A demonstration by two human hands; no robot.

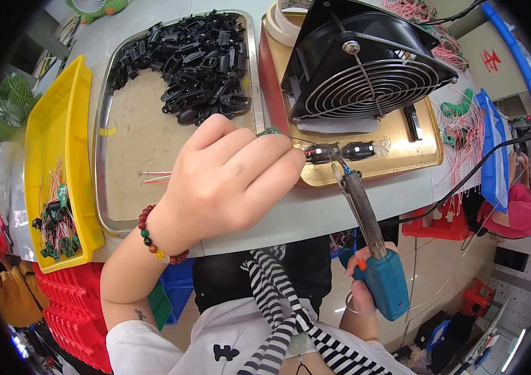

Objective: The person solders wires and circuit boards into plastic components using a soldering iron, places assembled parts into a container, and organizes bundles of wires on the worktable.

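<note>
- The work in hand is at a small black plastic part (pixel 324 152). It lies in front of the big black square fan with a round wire front (pixel 371 75), on a shiny gold metal tray (pixel 403 156).
- The left hand (pixel 225 172) is in front of the fan and to its left, fingers curled in. Its fingertips are hidden, so I can't tell what it grips. A bit of green board (pixel 270 131) peeps out by the fingers, and thin red and white wires (pixel 156 178) stick out on the other side.
- The right hand (pixel 362 287), nearer the body than the fan, is wrapped round a blue hot tool with a long grey metal nose (pixel 389 284). The tip is right by the part; I can't tell if they touch.
- This part looks half done.
- A second black plastic part (pixel 360 150) waits beside it, in front of the fan.
- Lots seems left: a big heap of black plastic parts (pixel 206 69) is left of the fan.
- Far left of the fan, a long yellow plastic bin (pixel 59 125) has wired pieces (pixel 59 228), maybe done ones.
</note>
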